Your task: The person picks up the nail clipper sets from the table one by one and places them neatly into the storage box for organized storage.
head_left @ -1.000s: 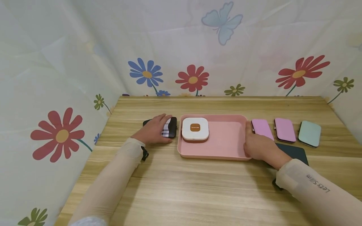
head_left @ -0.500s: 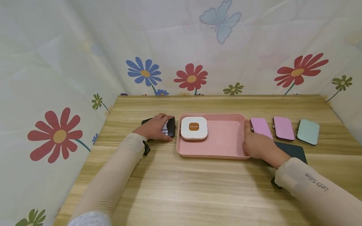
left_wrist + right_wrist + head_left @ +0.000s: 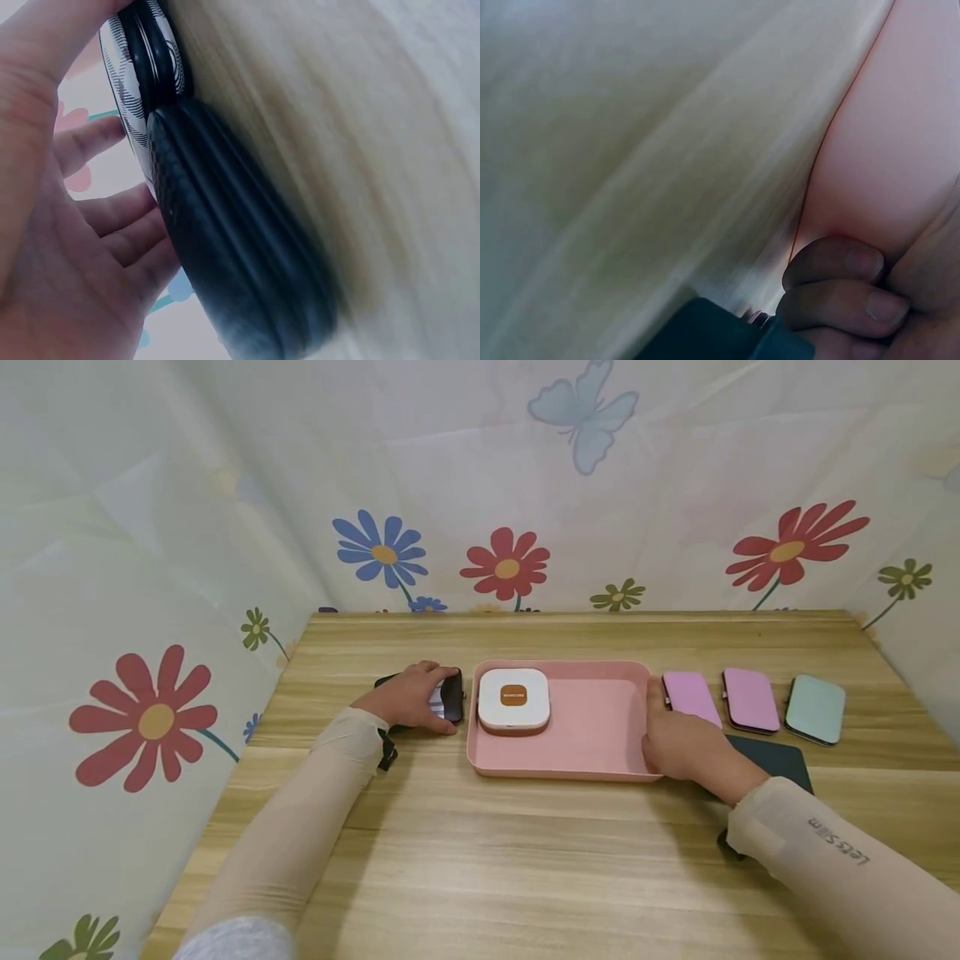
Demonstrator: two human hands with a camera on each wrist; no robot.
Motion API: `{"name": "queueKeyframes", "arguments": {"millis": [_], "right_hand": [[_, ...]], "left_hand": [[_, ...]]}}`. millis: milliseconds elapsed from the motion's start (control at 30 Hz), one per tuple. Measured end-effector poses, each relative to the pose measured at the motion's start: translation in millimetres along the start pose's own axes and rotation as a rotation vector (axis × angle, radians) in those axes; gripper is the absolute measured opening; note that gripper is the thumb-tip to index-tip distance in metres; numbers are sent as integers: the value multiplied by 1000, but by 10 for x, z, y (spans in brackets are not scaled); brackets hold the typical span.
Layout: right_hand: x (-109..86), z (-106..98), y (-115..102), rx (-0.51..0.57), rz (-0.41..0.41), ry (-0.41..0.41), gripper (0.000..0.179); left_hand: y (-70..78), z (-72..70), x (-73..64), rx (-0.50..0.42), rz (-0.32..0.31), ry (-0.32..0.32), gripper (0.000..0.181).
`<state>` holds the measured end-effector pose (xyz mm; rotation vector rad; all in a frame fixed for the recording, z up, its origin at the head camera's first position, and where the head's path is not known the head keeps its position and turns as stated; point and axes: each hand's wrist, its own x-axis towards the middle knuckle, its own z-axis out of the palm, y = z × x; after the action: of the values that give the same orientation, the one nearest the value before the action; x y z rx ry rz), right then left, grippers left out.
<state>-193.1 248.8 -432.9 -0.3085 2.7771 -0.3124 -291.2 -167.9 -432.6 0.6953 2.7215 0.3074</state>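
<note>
two hands (image 3: 407,700) (image 3: 684,745), one tray (image 3: 596,722), seven cases (image 3: 751,700)

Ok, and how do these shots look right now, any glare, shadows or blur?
Head view: mostly sharp, a pale sheen on the table, soft shadow beside the left arm; left wrist view: table streaky and blurred, the black case clearer but hazy towards its lower end; right wrist view: table blurred, the tray softly lit, the right hand dim though its nails show.

Patterned case (image 3: 452,692) beside pink tray (image 3: 596,727)
</note>
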Motion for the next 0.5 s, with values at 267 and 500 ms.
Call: {"name": "queueKeyframes", "arguments": {"millis": [267, 500], "right_hand": [[4, -1, 0, -11, -8, 2, 86], [-6, -24, -4, -12, -16, 6, 86]], "left_hand": [[-29, 45, -34, 59, 18, 26, 104], [-1, -5, -92, 50, 24, 36, 104]]}}
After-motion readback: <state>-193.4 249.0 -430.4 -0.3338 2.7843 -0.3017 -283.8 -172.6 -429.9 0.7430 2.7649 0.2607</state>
